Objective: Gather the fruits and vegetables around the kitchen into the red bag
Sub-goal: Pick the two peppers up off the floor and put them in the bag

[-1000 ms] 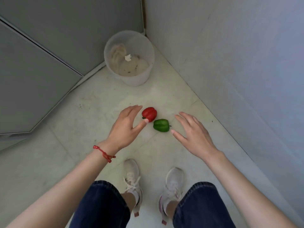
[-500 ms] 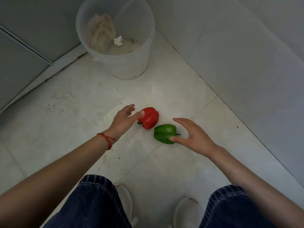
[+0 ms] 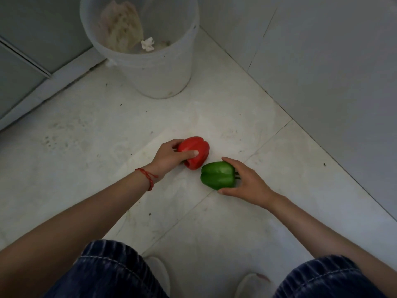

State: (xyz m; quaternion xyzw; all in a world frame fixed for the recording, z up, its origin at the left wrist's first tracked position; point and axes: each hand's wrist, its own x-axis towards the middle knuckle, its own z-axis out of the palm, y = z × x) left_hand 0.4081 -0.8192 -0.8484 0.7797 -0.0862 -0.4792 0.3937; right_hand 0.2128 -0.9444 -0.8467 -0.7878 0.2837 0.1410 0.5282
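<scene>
Red pepper (image 3: 196,152) sits on the pale floor tile (image 3: 90,134), my left hand (image 3: 169,157) curled round it; my right hand (image 3: 247,181) grips the green pepper (image 3: 217,175) just beside it (white bucket (image 3: 150,67) stands beyond).

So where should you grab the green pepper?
Round its fat ribbed body, from the stem end on its right. The green pepper lies on its side on the floor, stem toward the right hand, which already cups it there.
</scene>
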